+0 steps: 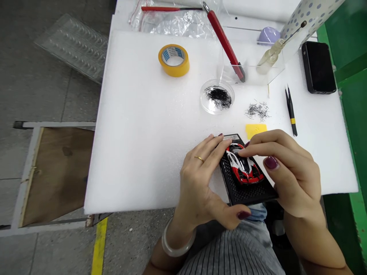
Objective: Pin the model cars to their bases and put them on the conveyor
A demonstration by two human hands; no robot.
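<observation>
A small red, white and black model car sits on a black textured display base at the front edge of the white foam sheet. My left hand grips the base along its left side, fingers at the far corner and thumb near the front corner. With fingers stretched out, my right hand reaches over from the right. Its index fingertip touches the car's top near the far end, and its thumb stays apart from the car. The fingers partly cover the car's far end.
Beyond the base lie a yellow sticky pad, loose black bristle-like pieces and a clear dish of more. Black tweezers, yellow tape, a red cutter, a needle-tipped bottle and a black device are around.
</observation>
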